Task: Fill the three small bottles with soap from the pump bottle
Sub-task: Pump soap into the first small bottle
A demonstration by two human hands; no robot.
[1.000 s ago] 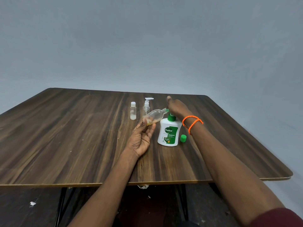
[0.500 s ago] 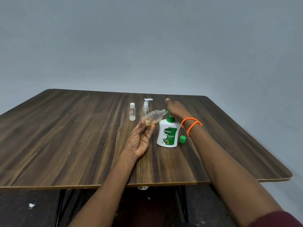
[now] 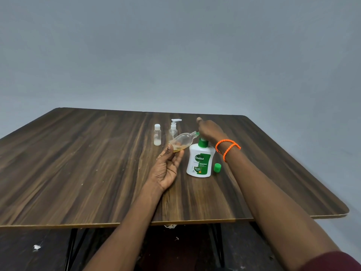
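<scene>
Head view, looking down at a dark wood-grain bench (image 3: 82, 173). Left hand (image 3: 166, 169) palm up, thumb and fingers curled round the base of a clear small bottle (image 3: 182, 141), pinching it tilted on its side, neck pointing right toward the pump. Amber soap pooled at the low end of that bottle, near the fingertips. Right hand (image 3: 210, 131) laid over the green pump head of the Dettol pump bottle (image 3: 200, 161), fingers bent down on it, pressing; spout hidden under the hand, so contact with the bottle's neck not discernible. Pump bottle upright on the bench, just right of the left hand. Orange bracelet (image 3: 227, 148) on the right wrist. Green cap (image 3: 217, 167) loose on the bench just beside the pump bottle, right side. Farther back, well apart from both hands: a white-capped small bottle (image 3: 157, 134) upright, and next to it a clear small pump bottle (image 3: 173, 128) with a white head.
</scene>
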